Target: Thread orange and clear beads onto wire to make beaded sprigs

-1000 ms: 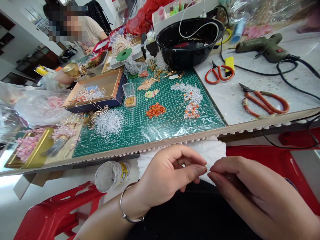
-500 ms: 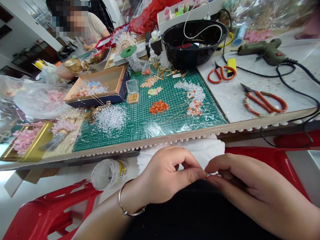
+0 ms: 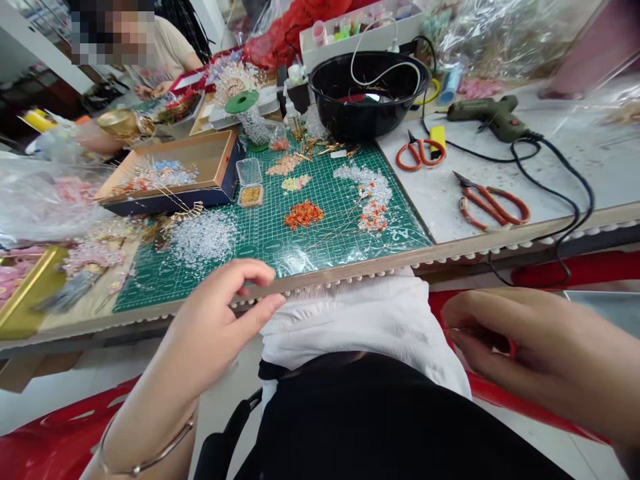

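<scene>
Beadwork lies at several stages across the desk [image 3: 615, 150] in the head view. What look like finished wired bead sprays [image 3: 155, 177] sit in a shallow cardboard tray [image 3: 223, 157], and pink beaded sprays [image 3: 93, 259] lie to its lower left. Much looks unworked: a heap of loose clear beads [image 3: 203, 239] and a small mound of orange beads [image 3: 303, 215] rest on a green cutting mat [image 3: 270, 280], with thin wires and gold-coloured pieces nearby. A small plastic box of gold beads [image 3: 249, 180] stands on the mat just beside the tray.

The left hand [image 3: 220, 320] hangs just beside the desk's front edge, its fingers loosely curled and parted, holding nothing that shows. A metal bangle [image 3: 145, 460] circles its wrist. The right hand [image 3: 520, 340] is well apart, above a red plastic stool [image 3: 500, 393], with its fingers pressed together and curled inward. Whether they pinch a small piece, I cannot tell; any such piece would be hidden inside them. Between the hands lies a white cloth [image 3: 350, 327]. Orange-handled scissors [image 3: 420, 153] and a hot glue gun [image 3: 487, 113] lie out of reach of both hands, farther along the desk.
</scene>
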`<state>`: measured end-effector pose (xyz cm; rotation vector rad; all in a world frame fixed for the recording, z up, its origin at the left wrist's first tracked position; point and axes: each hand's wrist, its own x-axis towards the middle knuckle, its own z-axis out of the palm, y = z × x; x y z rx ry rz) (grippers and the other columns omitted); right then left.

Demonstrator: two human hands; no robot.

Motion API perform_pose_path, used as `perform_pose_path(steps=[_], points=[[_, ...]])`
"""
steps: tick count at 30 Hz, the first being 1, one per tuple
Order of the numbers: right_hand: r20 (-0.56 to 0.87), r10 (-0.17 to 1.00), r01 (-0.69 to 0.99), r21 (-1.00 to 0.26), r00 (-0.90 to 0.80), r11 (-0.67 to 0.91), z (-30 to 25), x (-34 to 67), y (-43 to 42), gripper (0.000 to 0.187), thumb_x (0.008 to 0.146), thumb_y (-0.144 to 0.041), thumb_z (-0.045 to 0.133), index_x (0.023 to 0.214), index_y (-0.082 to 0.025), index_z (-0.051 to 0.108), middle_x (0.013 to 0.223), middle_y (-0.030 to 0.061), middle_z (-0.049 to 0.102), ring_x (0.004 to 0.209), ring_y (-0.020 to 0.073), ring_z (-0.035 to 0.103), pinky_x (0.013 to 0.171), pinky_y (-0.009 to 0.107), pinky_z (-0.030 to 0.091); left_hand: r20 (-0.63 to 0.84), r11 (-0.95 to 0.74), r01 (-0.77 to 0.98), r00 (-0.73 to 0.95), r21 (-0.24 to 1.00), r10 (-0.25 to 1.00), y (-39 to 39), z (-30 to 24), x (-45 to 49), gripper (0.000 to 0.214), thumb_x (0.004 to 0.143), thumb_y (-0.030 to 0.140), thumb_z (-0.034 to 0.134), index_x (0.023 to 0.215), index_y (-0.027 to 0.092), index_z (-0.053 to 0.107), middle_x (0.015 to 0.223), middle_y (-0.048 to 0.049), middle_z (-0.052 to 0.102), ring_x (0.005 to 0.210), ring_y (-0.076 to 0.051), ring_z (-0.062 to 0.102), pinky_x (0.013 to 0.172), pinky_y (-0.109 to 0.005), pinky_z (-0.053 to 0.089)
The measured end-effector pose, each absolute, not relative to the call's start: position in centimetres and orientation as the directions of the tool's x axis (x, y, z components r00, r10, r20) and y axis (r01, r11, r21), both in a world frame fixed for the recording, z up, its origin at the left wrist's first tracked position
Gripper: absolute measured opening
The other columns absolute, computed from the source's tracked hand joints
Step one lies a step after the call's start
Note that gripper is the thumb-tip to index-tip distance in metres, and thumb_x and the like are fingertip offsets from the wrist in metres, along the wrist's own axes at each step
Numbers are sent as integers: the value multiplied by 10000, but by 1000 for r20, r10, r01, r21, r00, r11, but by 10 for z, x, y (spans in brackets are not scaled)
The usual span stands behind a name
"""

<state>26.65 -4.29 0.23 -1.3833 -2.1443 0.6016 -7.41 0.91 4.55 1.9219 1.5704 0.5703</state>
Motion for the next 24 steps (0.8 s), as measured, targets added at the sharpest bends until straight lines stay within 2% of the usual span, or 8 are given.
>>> perform_pose_path(steps=[2, 4, 5, 7, 9, 11, 15, 24], points=[[133, 827, 666, -529, -547, 526, 7, 257, -39, 75, 922, -220, 561, 852, -239, 581, 638, -44, 556, 496, 112, 501, 469, 248, 366, 136, -300, 698, 281, 650, 950, 5, 54, -52, 175, 892, 322, 669, 1062, 279, 679, 1231, -24, 673, 1146, -267, 582, 958, -333, 463], [151, 768, 626, -493, -623, 605, 13, 244, -35, 129, 942, -166, 503, 832, -223, 540, 631, -46, 521, 502, 107, 480, 474, 244, 346, 1, -359, 606, 508, 710, 861, 3, 59, -23, 170, 927, 289, 619, 1093, 290, 655, 1217, -11, 688, 1185, -255, 589, 1046, -349, 411], [177, 758, 611, -492, -627, 620, 16, 239, -34, 150, 941, -150, 491, 813, -219, 526, 625, -47, 513, 501, 105, 474, 476, 242, 340, -133, -311, 573, 603, 758, 787, 4, 59, -9, 153, 936, 290, 604, 1083, 276, 643, 1176, -19, 699, 1148, -246, 612, 1009, -347, 433], [220, 765, 602, -502, -605, 621, 20, 234, -32, 153, 933, -136, 490, 806, -211, 530, 629, -44, 523, 503, 104, 476, 484, 239, 337, -376, -94, 540, 690, 836, 619, 7, 56, 14, 120, 961, 335, 552, 1000, 233, 601, 970, -24, 708, 908, -199, 663, 803, -301, 492], [232, 790, 614, -520, -568, 594, 20, 234, -32, 126, 934, -147, 503, 834, -204, 557, 634, -43, 528, 507, 107, 468, 490, 240, 331, -473, 75, 519, 697, 851, 540, 12, 50, 26, 194, 962, 398, 538, 920, 211, 564, 789, 9, 631, 698, -143, 589, 627, -244, 439], [210, 811, 631, -533, -547, 564, 18, 240, -32, 113, 936, -157, 507, 855, -204, 571, 636, -47, 514, 515, 110, 452, 495, 243, 319, -477, 131, 495, 678, 859, 559, 14, 43, 30, 219, 944, 410, 561, 881, 200, 560, 715, 37, 537, 624, -112, 478, 563, -222, 364], [188, 818, 620, -567, -543, 542, 11, 250, -34, 118, 881, -107, 505, 838, -211, 541, 653, -56, 482, 540, 102, 427, 518, 236, 320, -461, 187, 441, 676, 878, 575, 13, 35, 24, 162, 927, 331, 572, 855, 186, 559, 678, 50, 432, 603, -101, 361, 558, -231, 301], [114, 836, 528, -727, -537, 438, 1, 258, -30, 118, 857, -144, 564, 784, -232, 533, 618, -66, 423, 524, 99, 383, 482, 237, 311, -465, 318, 341, 698, 885, 545, 3, 23, 16, 153, 917, 287, 615, 836, 168, 566, 678, 46, 435, 617, -90, 347, 570, -233, 276]])
